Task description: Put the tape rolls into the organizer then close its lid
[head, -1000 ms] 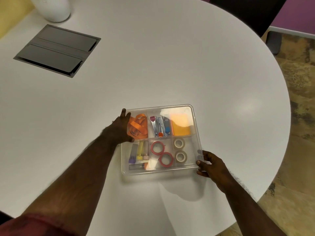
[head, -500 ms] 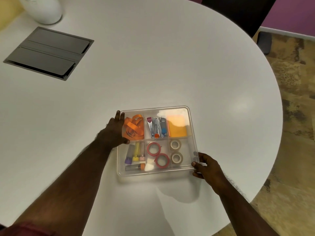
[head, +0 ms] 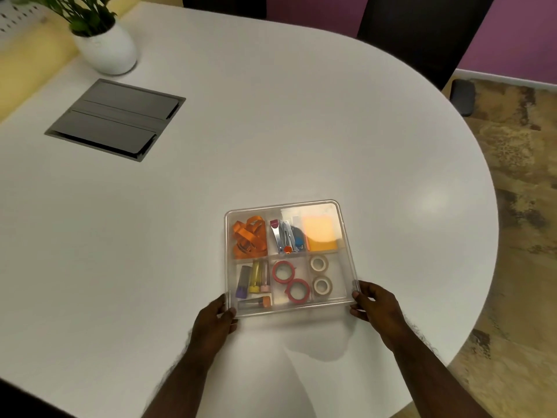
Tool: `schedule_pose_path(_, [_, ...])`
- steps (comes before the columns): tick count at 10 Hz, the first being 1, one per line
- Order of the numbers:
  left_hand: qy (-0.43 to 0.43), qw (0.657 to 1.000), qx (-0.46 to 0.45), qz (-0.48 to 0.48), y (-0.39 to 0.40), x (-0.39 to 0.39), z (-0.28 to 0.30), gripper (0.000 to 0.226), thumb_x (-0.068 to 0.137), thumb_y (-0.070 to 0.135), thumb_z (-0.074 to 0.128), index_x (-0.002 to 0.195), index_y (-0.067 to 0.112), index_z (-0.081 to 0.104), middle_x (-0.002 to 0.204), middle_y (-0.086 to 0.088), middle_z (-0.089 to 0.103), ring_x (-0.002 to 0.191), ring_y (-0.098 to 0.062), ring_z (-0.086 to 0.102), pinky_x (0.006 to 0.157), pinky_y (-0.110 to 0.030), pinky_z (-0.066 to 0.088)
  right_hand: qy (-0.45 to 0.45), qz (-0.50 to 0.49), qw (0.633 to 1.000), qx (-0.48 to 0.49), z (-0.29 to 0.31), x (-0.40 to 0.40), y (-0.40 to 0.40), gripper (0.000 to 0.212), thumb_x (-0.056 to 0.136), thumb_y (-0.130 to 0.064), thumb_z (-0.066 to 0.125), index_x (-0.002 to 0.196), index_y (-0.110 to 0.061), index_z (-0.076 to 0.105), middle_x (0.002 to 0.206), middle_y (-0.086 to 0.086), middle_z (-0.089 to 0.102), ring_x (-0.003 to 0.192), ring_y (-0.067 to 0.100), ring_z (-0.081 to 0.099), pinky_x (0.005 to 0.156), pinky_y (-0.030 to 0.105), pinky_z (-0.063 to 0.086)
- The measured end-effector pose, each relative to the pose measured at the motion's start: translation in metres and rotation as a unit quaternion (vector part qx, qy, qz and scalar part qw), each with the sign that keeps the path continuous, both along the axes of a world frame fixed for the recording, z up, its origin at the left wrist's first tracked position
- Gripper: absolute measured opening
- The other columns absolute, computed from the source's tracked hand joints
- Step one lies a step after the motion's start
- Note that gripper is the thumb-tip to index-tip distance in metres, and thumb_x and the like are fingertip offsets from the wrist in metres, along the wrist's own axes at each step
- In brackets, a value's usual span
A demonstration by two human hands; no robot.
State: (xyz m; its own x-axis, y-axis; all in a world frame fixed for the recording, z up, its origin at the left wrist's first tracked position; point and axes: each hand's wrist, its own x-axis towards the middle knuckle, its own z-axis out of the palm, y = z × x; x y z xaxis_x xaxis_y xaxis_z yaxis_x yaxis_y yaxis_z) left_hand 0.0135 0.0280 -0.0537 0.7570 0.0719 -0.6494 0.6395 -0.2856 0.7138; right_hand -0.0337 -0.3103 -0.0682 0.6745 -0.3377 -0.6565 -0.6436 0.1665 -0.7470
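Note:
A clear plastic organizer [head: 346, 236] lies flat on the white table with its transparent lid down over it. Through the lid I see two red tape rolls [head: 291, 282] in the near middle compartment and two beige tape rolls [head: 321, 274] in the near right one. Orange ribbon, staplers, orange sticky notes and markers fill the other compartments. My left hand [head: 212, 324] grips the organizer's near left corner. My right hand [head: 375, 306] grips its near right corner.
A grey cable hatch [head: 116, 119] is set into the table at the far left, with a white plant pot [head: 105, 46] behind it. Dark chairs [head: 422, 34] stand beyond the far edge. The table's curved edge [head: 482, 297] runs close on the right.
My left hand has moved from the organizer's far left side to its near left corner. The view has pulled back and shifted. My right hand stays at the near right corner.

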Motion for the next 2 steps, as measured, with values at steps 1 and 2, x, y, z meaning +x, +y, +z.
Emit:
schedule_pose_path(1, [0.026,0.999,0.015,-0.03,-0.002,0.003,0.008,0.043,0.095,0.008,0.052,0.138,0.009,0.047,0.105,-0.015,0.059,0.086,-0.026,0.058,0.07,-0.034,0.052,0.025,-0.003,1.0,-0.017,0.008,0.002,0.002,0.03,0.095,-0.01,0.059,0.124,-0.002,0.06,0.1,0.015,0.065,0.08,0.027,0.065,0.079,0.042,0.059])
schedule_pose_path(2, [0.017,0.995,0.079,-0.062,0.005,0.004,0.018,0.055,0.094,0.019,0.056,0.145,0.014,0.037,0.128,-0.015,0.058,0.109,-0.029,0.058,0.091,-0.043,0.052,0.058,0.049,0.993,-0.088,0.023,-0.001,0.005,0.033,0.096,-0.023,0.058,0.126,-0.008,0.058,0.103,0.012,0.066,0.09,0.03,0.065,0.08,0.046,0.058])
